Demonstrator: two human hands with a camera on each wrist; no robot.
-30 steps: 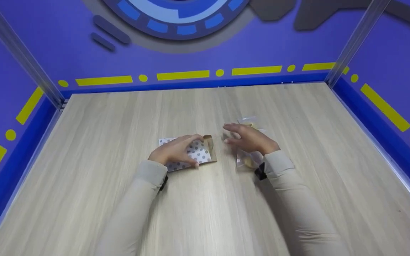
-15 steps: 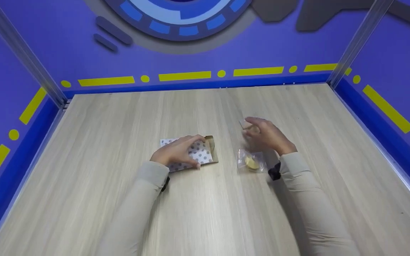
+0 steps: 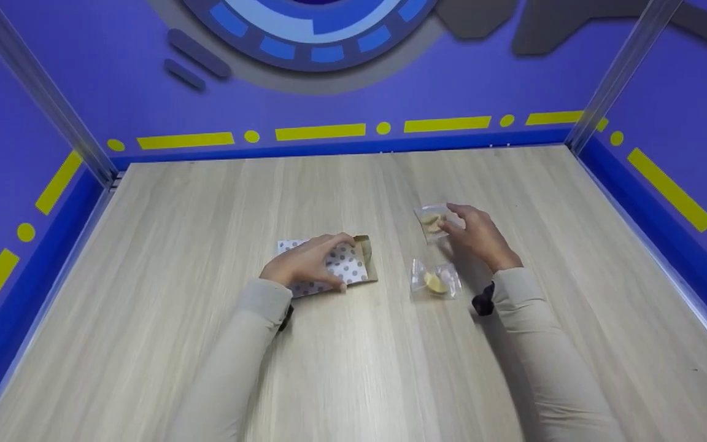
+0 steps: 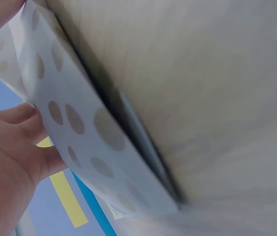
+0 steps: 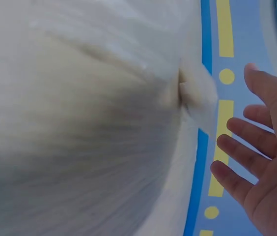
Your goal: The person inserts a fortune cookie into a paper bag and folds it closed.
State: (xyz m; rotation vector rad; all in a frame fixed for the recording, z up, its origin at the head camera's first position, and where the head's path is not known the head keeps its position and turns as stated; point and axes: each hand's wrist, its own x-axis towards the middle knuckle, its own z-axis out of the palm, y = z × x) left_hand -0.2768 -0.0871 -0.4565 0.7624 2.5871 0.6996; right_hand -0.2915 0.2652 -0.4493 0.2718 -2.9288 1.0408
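My left hand (image 3: 307,261) holds a flat white paper bag with grey dots (image 3: 346,264), thumb at its near edge and fingers toward its far edge. The brown opening of the bag faces right. In the left wrist view, fingers (image 4: 18,115) bend against the dotted side of the paper bag (image 4: 74,118). My right hand (image 3: 479,236) hovers with spread fingers at the right side of a small clear plastic bag (image 3: 432,222) with pale yellow pieces inside. The right wrist view shows that hand (image 5: 266,157) with its palm bare and nothing in it.
A second clear plastic bag (image 3: 436,280) with a yellow piece inside lies nearer me, just below the first. All lie on a wood-grain table (image 3: 353,368). Blue-purple panels (image 3: 329,104) with yellow marks wall in the back and both sides.
My right hand has moved to the right, uncovering both clear plastic bags. The left hand stays on the dotted paper bag.
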